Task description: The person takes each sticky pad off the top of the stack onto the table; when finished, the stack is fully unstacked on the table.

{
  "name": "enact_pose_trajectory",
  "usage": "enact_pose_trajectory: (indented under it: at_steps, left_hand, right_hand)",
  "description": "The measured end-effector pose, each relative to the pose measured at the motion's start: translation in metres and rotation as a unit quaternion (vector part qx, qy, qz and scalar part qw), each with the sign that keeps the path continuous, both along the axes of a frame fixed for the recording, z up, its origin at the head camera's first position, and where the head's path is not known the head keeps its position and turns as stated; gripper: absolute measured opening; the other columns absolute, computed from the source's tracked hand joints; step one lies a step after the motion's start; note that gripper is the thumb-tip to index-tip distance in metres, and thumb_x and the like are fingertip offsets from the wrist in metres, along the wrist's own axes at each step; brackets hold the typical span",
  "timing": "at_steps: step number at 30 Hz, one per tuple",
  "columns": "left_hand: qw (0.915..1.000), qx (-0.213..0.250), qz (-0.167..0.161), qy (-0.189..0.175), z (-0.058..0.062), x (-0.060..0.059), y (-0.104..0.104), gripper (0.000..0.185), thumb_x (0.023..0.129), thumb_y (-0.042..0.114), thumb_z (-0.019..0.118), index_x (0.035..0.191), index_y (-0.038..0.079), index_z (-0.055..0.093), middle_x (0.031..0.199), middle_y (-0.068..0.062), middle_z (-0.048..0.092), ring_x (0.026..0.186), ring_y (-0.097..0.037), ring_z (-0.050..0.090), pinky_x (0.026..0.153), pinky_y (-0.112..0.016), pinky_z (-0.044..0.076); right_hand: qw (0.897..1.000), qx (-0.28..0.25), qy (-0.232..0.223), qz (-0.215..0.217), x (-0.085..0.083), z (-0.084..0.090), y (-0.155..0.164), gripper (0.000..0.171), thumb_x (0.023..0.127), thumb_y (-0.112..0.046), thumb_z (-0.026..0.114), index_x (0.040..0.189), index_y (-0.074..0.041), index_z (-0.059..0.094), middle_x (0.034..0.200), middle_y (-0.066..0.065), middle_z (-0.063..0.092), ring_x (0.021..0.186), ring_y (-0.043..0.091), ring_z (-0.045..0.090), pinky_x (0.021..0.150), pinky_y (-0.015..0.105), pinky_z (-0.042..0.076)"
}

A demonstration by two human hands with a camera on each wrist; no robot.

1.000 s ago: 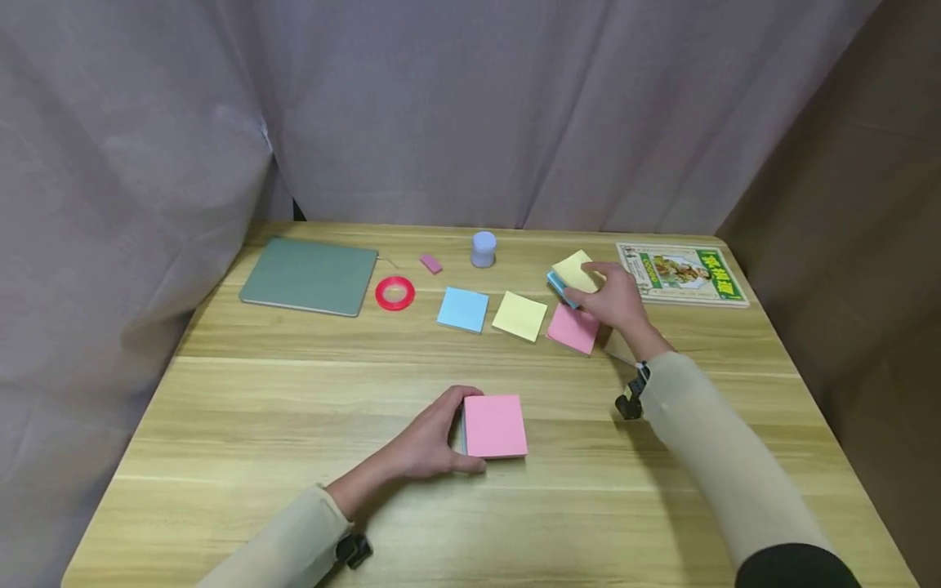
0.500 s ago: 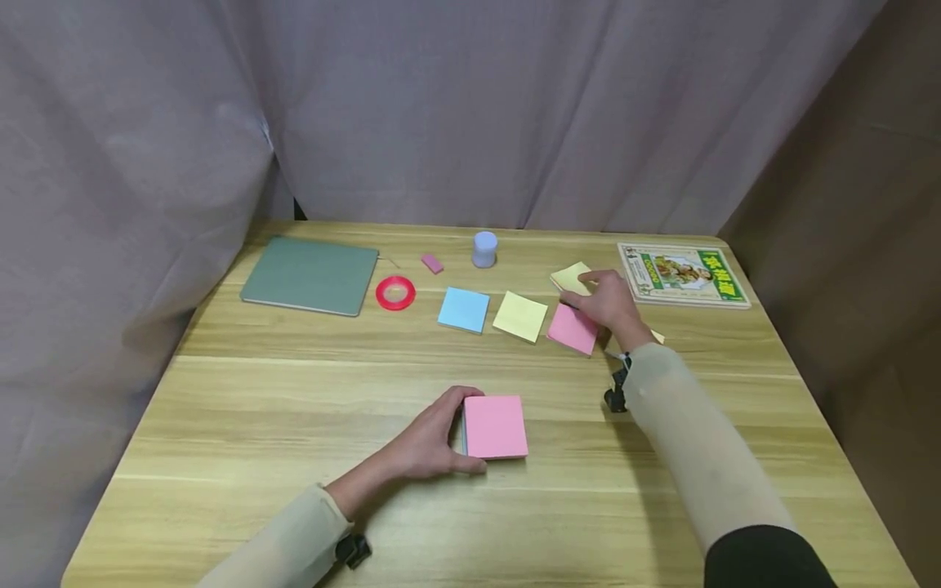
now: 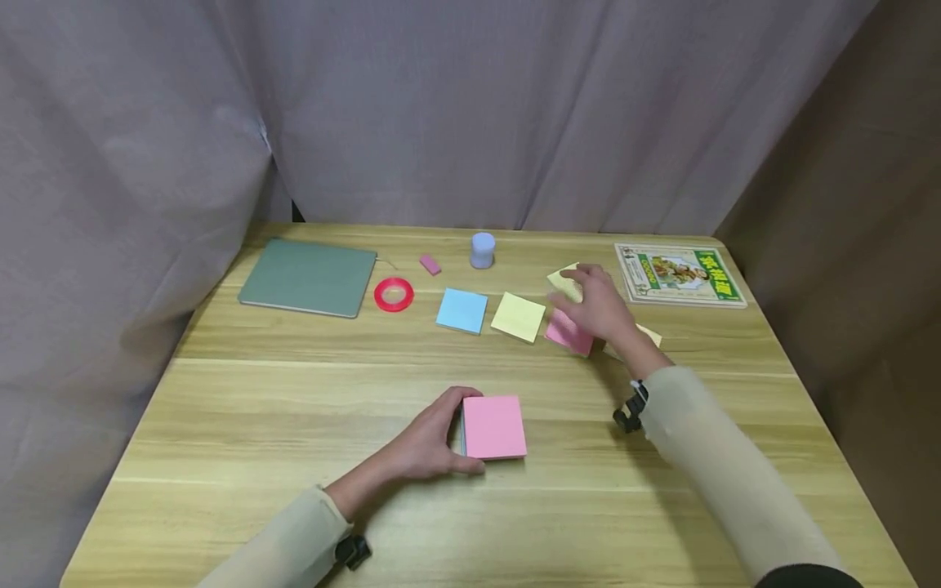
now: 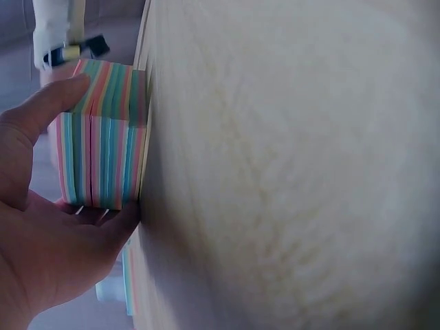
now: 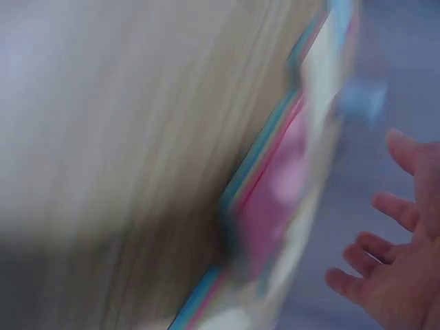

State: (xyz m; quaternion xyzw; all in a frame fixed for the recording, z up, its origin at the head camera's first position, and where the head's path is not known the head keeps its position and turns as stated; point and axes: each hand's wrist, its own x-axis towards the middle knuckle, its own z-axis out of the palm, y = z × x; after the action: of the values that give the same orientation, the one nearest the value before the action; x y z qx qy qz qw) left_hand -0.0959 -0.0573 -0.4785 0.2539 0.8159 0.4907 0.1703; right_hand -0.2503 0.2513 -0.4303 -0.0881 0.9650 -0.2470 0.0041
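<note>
We steady near stack (image 3: 495, 427), pink on top, on table (image 3: 220, 408); left hand (image 3: 430, 441) has thumb and fingers curled round its left side. Right hand (image 3: 599, 306) spread, nothing pinched, partly over pink pad (image 3: 568, 336) and beside far yellow pad (image 3: 564, 284). Blue pad (image 3: 461, 310) and middle yellow pad (image 3: 518, 317) lie left of it. Step, we judge: handling loose pads singly, right hand between grips; releasing or reaching, cannot tell. Next move likely calls for narrowing fingers onto one pad's edges, stack kept still.
</note>
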Motion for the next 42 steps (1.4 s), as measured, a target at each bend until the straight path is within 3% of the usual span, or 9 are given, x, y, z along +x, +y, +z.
enact_pose_trajectory:
  at_steps: [5, 10, 14, 17, 23, 29, 36, 42]
  left_hand:
    - [1.0, -0.007, -0.002, 0.004, 0.001, -0.002, 0.001, 0.088, 0.064, 0.017, 0.092, 0.136, 0.016, 0.041, 0.127, 0.004, 0.05, 0.116, -0.013, 0.047, 0.104, -0.038, 0.038]
    - [0.9997, -0.019, -0.005, 0.012, 0.001, -0.002, 0.001, 0.093, 0.063, 0.016, 0.093, 0.138, 0.014, 0.039, 0.132, 0.001, 0.049, 0.12, -0.014, 0.046, 0.105, -0.038, 0.038]
    - [0.9993, -0.03, -0.006, 0.02, 0.001, -0.002, 0.001, 0.094, 0.063, 0.017, 0.092, 0.14, 0.012, 0.038, 0.136, -0.001, 0.047, 0.125, -0.015, 0.045, 0.107, -0.039, 0.036]
    - [0.9991, -0.035, -0.007, 0.022, 0.001, -0.002, 0.001, 0.094, 0.063, 0.018, 0.092, 0.14, 0.012, 0.038, 0.137, -0.001, 0.047, 0.127, -0.015, 0.043, 0.109, -0.038, 0.034]
    - [0.9989, -0.041, -0.007, 0.023, 0.0, -0.002, 0.001, 0.095, 0.063, 0.016, 0.093, 0.14, 0.012, 0.038, 0.137, -0.001, 0.047, 0.127, -0.015, 0.043, 0.109, -0.037, 0.034]
    - [0.9989, -0.04, -0.006, 0.025, 0.0, -0.002, 0.001, 0.093, 0.063, 0.015, 0.093, 0.139, 0.012, 0.038, 0.134, -0.001, 0.048, 0.122, -0.015, 0.046, 0.106, -0.037, 0.037]
    - [0.9989, -0.035, -0.004, 0.031, 0.0, -0.003, 0.0, 0.09, 0.062, 0.015, 0.093, 0.136, 0.011, 0.041, 0.128, 0.0, 0.049, 0.117, -0.015, 0.047, 0.105, -0.037, 0.038]
    - [0.9986, -0.028, -0.004, 0.045, -0.001, -0.002, 0.001, 0.089, 0.062, 0.014, 0.093, 0.134, 0.007, 0.042, 0.125, -0.001, 0.05, 0.115, -0.016, 0.048, 0.103, -0.037, 0.039]
  right_hand:
    - [0.991, -0.008, -0.004, 0.133, 0.062, 0.021, -0.04, 0.067, 0.089, -0.05, 0.067, 0.143, -0.013, 0.051, 0.153, 0.015, 0.034, 0.137, 0.037, 0.033, 0.104, 0.061, 0.033]
    - [0.962, 0.018, -0.025, 0.27, 0.12, 0.025, -0.068, 0.07, 0.086, -0.058, 0.066, 0.145, -0.024, 0.05, 0.155, 0.002, 0.032, 0.14, 0.023, 0.031, 0.106, 0.049, 0.036]
    - [0.943, 0.029, -0.012, 0.332, 0.147, 0.016, -0.079, 0.078, 0.08, -0.055, 0.075, 0.146, -0.021, 0.048, 0.154, 0.004, 0.034, 0.138, 0.021, 0.032, 0.108, 0.045, 0.034]
    - [0.936, 0.044, 0.005, 0.348, 0.156, 0.008, -0.083, 0.083, 0.077, -0.049, 0.08, 0.147, -0.017, 0.047, 0.152, 0.006, 0.037, 0.137, 0.022, 0.035, 0.11, 0.043, 0.033]
    - [0.945, 0.05, 0.019, 0.324, 0.16, -0.001, -0.085, 0.077, 0.078, -0.036, 0.082, 0.145, -0.018, 0.049, 0.146, 0.004, 0.044, 0.132, 0.019, 0.041, 0.107, 0.04, 0.037]
    - [0.955, 0.04, 0.009, 0.293, 0.159, 0.002, -0.081, 0.076, 0.075, -0.036, 0.084, 0.142, -0.02, 0.052, 0.139, 0.001, 0.049, 0.125, 0.017, 0.046, 0.1, 0.039, 0.043]
    - [0.982, 0.02, -0.01, 0.19, 0.154, 0.017, -0.046, 0.077, 0.073, -0.039, 0.085, 0.141, -0.019, 0.054, 0.138, 0.0, 0.05, 0.122, 0.021, 0.049, 0.097, 0.045, 0.044]
    - [0.993, 0.038, -0.005, 0.112, 0.144, 0.001, 0.002, 0.076, 0.073, -0.034, 0.086, 0.139, -0.01, 0.055, 0.139, 0.012, 0.05, 0.128, 0.033, 0.045, 0.102, 0.056, 0.038]
